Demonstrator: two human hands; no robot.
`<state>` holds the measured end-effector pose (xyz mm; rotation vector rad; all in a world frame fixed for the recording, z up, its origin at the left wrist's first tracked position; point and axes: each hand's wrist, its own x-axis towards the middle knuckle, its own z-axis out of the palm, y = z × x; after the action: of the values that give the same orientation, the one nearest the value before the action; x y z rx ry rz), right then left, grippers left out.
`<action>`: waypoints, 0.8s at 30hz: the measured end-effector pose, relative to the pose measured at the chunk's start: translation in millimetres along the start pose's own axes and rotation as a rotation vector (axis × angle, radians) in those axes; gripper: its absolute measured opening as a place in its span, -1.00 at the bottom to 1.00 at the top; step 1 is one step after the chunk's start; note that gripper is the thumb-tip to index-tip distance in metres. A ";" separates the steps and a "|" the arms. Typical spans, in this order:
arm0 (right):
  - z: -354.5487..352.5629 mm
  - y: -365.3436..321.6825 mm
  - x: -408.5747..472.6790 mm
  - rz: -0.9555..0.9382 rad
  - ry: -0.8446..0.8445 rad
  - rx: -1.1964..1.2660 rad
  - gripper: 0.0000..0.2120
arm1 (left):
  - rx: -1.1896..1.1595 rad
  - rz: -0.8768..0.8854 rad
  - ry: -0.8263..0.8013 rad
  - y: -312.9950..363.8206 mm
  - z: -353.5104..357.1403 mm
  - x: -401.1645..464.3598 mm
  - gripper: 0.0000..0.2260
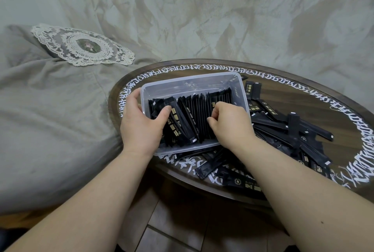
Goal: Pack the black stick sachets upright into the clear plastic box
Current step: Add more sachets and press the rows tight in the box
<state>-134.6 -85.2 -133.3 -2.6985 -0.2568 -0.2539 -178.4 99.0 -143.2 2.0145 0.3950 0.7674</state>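
Both hands were in the clear plastic box (188,82) — the left hand (141,124) gripped its left wall, thumb pressing the leaning black stick sachets (194,114), while the right hand (228,124) pinched sachets in the upright row. More loose sachets (293,130) lay piled on the round table (323,98) just right of the box.

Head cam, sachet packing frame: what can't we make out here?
- Right hand: its curled fingers hide what they pinch among the black stick sachets in the clear plastic box.
- Box's left near corner: covered by the left hand.
- Loose sachet pile on the round dark wooden table: count unclear, overlapping, partly behind the right forearm.
- Sachet print: mostly too small.
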 end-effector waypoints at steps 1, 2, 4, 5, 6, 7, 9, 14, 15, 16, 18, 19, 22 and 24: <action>-0.5 1.1 -0.1 -0.003 0.007 -0.013 -0.86 | 0.003 0.001 0.001 0.4 -0.1 -0.2 -0.43; -1.2 1.4 -0.6 -0.008 0.021 -0.021 -0.85 | 0.007 0.001 0.002 0.4 0.2 -0.4 -0.43; -2.8 -1.6 -1.1 -0.037 0.078 0.031 -0.81 | 0.008 -0.001 0.001 1.0 0.9 -0.4 -0.42; -3.8 -4.8 -1.8 -0.061 0.093 0.090 -0.79 | 0.008 -0.004 0.003 1.0 0.9 -0.6 -0.42; -4.6 -8.7 -3.2 -0.087 0.078 0.141 -0.77 | 0.008 -0.006 0.007 0.8 0.6 -0.7 -0.42; -4.7 -12.6 -5.2 -0.111 0.035 0.164 -0.74 | 0.010 -0.005 0.010 0.6 0.5 -0.6 -0.42; -2.3 -17.4 -9.1 -0.128 -0.081 0.128 -0.66 | 0.009 -0.002 0.013 0.6 0.7 -0.5 -0.43; 1.8 -16.8 -8.5 -0.097 -0.163 0.110 -0.69 | 0.009 0.013 0.014 0.3 0.8 -0.8 -0.44; 1.8 -16.7 -8.1 -0.097 -0.172 0.118 -0.71 | 0.008 0.013 0.014 0.2 0.9 -0.7 -0.44; 1.8 -16.8 -8.0 -0.099 -0.181 0.124 -0.74 | 0.007 0.012 0.013 0.0 1.1 -0.5 -0.45; 1.1 -17.7 -8.3 -0.100 -0.186 0.130 -0.79 | 0.009 0.010 0.013 -0.6 1.7 -0.1 -0.45; 0.4 -18.2 -8.2 -0.095 -0.181 0.139 -0.81 | 0.013 0.009 0.013 -0.6 1.9 0.0 -0.45; -3.0 -20.7 -8.2 -0.079 -0.152 0.196 -0.86 | 0.021 0.016 0.017 -1.1 1.5 0.4 -0.44; -3.7 -23.3 -8.4 -0.084 -0.138 0.227 -0.87 | 0.029 0.018 0.015 -0.6 1.0 0.4 -0.43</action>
<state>-148.3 -67.0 -122.7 -2.4858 -0.4142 -0.0585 -177.4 98.9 -143.9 2.0425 0.3998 0.7927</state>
